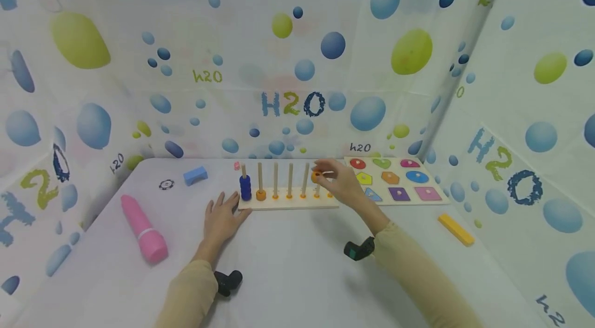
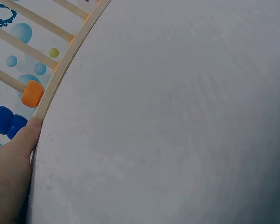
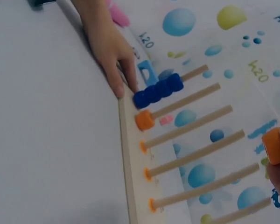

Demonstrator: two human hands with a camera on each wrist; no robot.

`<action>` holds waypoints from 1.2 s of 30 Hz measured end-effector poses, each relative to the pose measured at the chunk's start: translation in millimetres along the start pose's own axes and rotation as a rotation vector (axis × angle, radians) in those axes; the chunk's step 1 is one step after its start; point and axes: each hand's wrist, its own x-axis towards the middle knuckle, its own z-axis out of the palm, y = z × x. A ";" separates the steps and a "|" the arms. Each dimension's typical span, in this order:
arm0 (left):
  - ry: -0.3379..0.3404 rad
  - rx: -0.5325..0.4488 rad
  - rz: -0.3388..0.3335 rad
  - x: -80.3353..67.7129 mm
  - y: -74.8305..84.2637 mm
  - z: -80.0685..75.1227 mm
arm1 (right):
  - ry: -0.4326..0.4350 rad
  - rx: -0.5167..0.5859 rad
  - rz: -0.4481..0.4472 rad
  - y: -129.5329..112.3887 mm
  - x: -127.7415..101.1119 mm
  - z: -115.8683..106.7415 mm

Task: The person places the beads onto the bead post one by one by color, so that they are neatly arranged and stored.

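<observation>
One orange bead [image 1: 316, 177] sits pinched in my right hand [image 1: 341, 182] grip beside a peg top; left hand [image 1: 223, 219], fingers flat, touches the peg board [image 1: 288, 205].

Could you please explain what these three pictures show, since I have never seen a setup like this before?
There is no machine here: a person works with two bare hands and wears three cameras. The wide picture comes from a camera on the head, looking down at a white table. The other two come from cameras on each wrist.

On the table stands a wooden peg board with upright rods. One rod carries a stack of blue beads, the next a single orange bead. The left hand rests flat against the board's end. The right hand pinches another orange bead near a rod's top.

Also lying about: a shape puzzle board, a pink lipstick-shaped toy, a blue block and a yellow bar.
</observation>
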 end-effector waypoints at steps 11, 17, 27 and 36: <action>0.013 -0.003 0.004 1.1 -3.1 -0.3 | -0.013 0.040 -0.009 -18.2 63.4 74.0; 0.032 0.005 0.010 -0.5 -3.2 2.4 | -0.002 0.030 -0.023 -22.1 75.4 99.4; 0.034 0.000 0.000 2.9 -0.9 2.8 | -0.031 -0.013 0.001 -21.2 86.5 111.0; 0.038 0.004 -0.003 0.2 -1.8 5.1 | -0.068 -0.076 -0.041 -18.3 87.4 119.1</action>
